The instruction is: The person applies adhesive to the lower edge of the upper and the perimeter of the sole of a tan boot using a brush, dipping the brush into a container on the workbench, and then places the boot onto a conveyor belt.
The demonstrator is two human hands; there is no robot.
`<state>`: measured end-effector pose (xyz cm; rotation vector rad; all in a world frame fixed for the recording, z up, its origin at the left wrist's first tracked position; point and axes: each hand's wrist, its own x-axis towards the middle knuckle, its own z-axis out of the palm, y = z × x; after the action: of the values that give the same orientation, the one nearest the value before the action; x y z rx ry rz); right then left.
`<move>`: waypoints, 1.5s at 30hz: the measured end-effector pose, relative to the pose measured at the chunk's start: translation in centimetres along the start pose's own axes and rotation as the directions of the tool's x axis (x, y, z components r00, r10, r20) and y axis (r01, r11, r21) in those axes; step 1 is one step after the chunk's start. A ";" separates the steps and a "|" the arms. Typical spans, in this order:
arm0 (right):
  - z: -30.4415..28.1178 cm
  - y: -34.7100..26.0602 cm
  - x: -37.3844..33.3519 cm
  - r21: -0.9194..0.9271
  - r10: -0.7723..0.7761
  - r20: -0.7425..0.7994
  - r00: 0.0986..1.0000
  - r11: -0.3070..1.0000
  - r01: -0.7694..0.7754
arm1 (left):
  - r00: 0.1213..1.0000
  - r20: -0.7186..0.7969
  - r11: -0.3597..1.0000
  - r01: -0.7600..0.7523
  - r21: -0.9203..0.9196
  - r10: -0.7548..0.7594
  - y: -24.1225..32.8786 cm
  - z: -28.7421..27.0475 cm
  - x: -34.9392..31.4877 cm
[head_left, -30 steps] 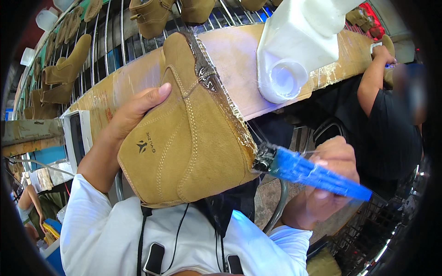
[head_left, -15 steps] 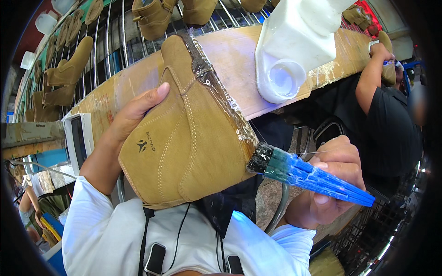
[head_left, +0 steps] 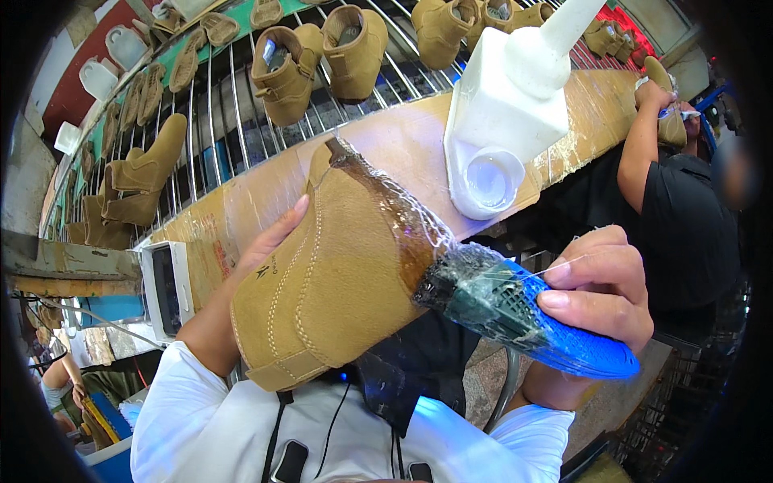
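In my left hand (head_left: 274,229) is a tan leather boot (head_left: 346,266) with pale stitching and a small dark mark. The thumb shows at its edge; the other fingers are hidden behind it. Wet, stringy glue coats the brown lower border of the boot (head_left: 394,201), which faces up and to the right. My right hand (head_left: 608,282) grips a brush (head_left: 555,330) by its broad blue handle. The dark, glue-covered bristles touch the near end of the coated border. A thin strand of glue stretches near my right fingers.
A white dispenser (head_left: 515,97) with a round cup of whitish liquid (head_left: 489,181) stands on a cardboard-covered bench (head_left: 258,185). Beyond, a metal rack (head_left: 233,105) carries several tan boots (head_left: 354,56) and soles. At right, a co-worker in black (head_left: 676,217) handles another boot.
The boot has tilted and shifted slightly right and down. The brush has turned to show its broad side, its bristles still at the border's near end. More of the rack shows now.
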<state>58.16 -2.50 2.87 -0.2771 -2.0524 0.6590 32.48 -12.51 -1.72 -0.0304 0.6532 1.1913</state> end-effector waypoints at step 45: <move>-1.4 8.7 -11.2 0.996 0.924 -0.059 0.378 0.081 -0.041 | 0.942 0.005 0.183 -0.071 0.980 0.335 21.3 -9.6 -3.7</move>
<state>64.85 0.25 -9.43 -0.5733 -0.3232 1.7914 8.97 -10.66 -1.15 1.1082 1.5954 0.8071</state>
